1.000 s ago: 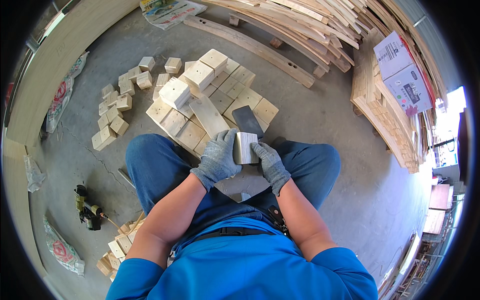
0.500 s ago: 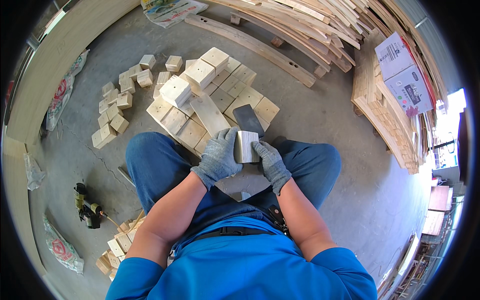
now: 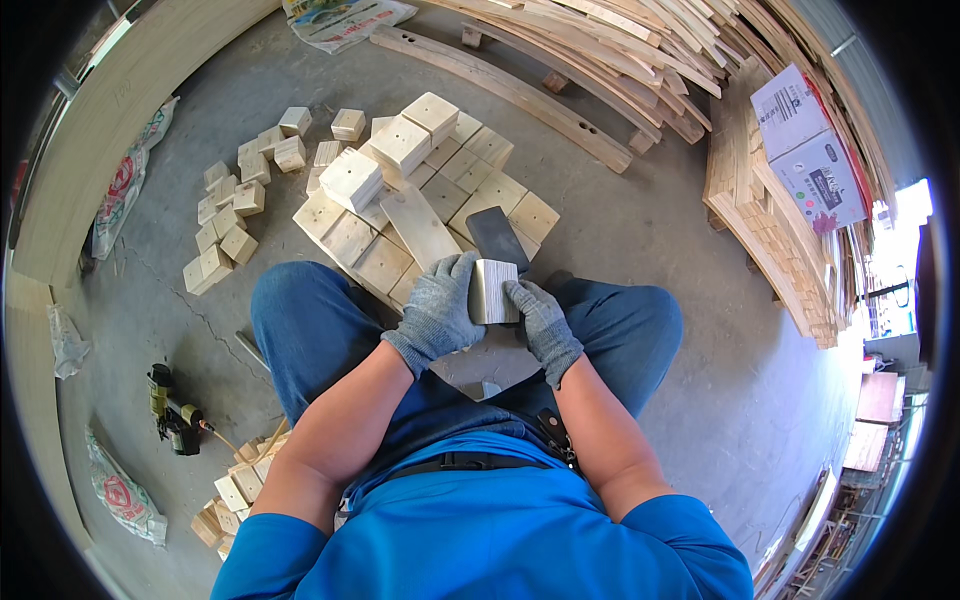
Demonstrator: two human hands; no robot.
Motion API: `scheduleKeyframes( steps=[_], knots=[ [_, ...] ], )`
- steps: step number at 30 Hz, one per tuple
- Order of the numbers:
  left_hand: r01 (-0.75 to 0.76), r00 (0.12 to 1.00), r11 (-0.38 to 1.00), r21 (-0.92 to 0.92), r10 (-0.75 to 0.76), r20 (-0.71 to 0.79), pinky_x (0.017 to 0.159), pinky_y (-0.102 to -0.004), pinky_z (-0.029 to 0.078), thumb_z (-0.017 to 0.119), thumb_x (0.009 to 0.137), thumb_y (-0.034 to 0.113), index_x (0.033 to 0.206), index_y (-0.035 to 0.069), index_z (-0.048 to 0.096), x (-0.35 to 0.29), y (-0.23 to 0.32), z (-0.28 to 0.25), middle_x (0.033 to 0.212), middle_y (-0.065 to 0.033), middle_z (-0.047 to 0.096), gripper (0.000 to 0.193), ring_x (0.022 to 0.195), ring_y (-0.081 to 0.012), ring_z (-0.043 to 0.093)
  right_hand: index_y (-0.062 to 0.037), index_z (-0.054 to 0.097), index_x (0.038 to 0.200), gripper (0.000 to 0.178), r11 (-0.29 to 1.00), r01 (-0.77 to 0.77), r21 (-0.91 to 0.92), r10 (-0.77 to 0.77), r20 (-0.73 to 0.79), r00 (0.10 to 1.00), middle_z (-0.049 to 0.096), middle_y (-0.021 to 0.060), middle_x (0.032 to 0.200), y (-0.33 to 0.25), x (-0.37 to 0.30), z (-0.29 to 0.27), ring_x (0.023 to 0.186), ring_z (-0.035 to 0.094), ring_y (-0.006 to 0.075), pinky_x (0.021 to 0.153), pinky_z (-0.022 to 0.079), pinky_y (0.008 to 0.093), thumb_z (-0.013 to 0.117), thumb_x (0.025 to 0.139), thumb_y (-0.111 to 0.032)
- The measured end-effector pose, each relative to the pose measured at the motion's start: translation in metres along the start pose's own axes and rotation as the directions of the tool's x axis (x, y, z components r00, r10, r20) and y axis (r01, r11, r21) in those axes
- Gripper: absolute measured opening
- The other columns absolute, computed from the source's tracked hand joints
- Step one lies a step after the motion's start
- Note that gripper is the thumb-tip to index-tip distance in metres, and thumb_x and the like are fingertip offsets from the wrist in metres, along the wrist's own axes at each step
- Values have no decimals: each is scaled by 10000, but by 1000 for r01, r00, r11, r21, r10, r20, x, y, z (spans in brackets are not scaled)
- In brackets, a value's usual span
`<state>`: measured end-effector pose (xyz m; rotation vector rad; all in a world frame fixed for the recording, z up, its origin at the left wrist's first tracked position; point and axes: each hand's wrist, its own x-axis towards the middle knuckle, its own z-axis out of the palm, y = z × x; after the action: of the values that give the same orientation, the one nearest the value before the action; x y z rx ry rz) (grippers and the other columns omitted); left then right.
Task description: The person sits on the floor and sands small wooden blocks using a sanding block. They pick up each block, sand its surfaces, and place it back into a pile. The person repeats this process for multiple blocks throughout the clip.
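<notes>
Between my knees I hold up a pale wooden block (image 3: 494, 292), its striped grain facing me. My left hand (image 3: 440, 306), in a grey knit glove, is closed on the block's left side. My right hand (image 3: 541, 322), gloved the same way, grips its right side with the thumb near the front edge. Just beyond lie a dark flat rectangular object (image 3: 496, 238) and a light wooden board (image 3: 418, 228), both resting on a layer of tightly set wooden blocks (image 3: 383, 266). A few larger blocks (image 3: 352, 180) stand on top of that layer.
Loose wooden blocks (image 3: 238, 246) lie on the floor at the left. Near my left side are a nail gun (image 3: 176, 412) with a hose and more blocks (image 3: 240, 487). Stacked planks (image 3: 590, 60) fill the back; a carton (image 3: 815, 165) sits on timber at the right.
Almost nothing differs. The block stays in both hands and has shifted very slightly upward; the surrounding things have not moved.
</notes>
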<state>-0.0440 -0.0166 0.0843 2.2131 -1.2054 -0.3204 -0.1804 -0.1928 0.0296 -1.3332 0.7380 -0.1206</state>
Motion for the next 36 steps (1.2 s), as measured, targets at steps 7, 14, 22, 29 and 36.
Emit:
scheduleKeyframes(
  steps=[7,14,22,29,36],
  knots=[
    [-6,1000,1000,5,6,2,1169,-482,479,934,659,383,1535,-29,437,0,-1,1,1444,-275,564,1088,1358,-425,573,27,699,1335,498,999,20,-32,-21,-9,1000,750,135,1165,10,5,-5,1052,681,188,951,527,316,692,1062,-389],
    [-8,1000,1000,3,8,-1,1163,-483,483,936,652,373,1532,-29,439,0,-1,1,1439,-275,565,1087,1346,-427,577,35,693,1338,496,1000,10,20,-11,14,1000,745,126,1157,5,2,-2,1047,675,175,949,525,301,688,1066,-380],
    [-10,1000,1000,3,10,-6,1161,-480,486,939,649,355,1528,-28,444,0,0,1,1433,-278,568,1079,1341,-426,581,30,689,1345,481,1000,-14,19,13,24,1000,739,112,1169,6,2,-5,1054,670,160,954,521,290,676,1075,-367],
    [-18,1000,1000,18,18,-16,1155,-482,490,939,652,354,1531,-25,442,-1,-2,3,1435,-273,567,1078,1335,-428,586,37,677,1360,491,999,-50,22,49,27,998,737,123,1188,-6,-5,-1,1069,664,169,975,510,286,677,1074,-361],
    [-6,1000,1000,12,6,4,1153,-486,490,938,653,353,1535,-17,441,-1,-1,0,1435,-269,567,1077,1340,-429,582,40,686,1345,497,999,-21,-34,21,4,1000,741,138,1175,-3,-3,-2,1064,671,184,965,521,304,682,1069,-373]
  ],
)
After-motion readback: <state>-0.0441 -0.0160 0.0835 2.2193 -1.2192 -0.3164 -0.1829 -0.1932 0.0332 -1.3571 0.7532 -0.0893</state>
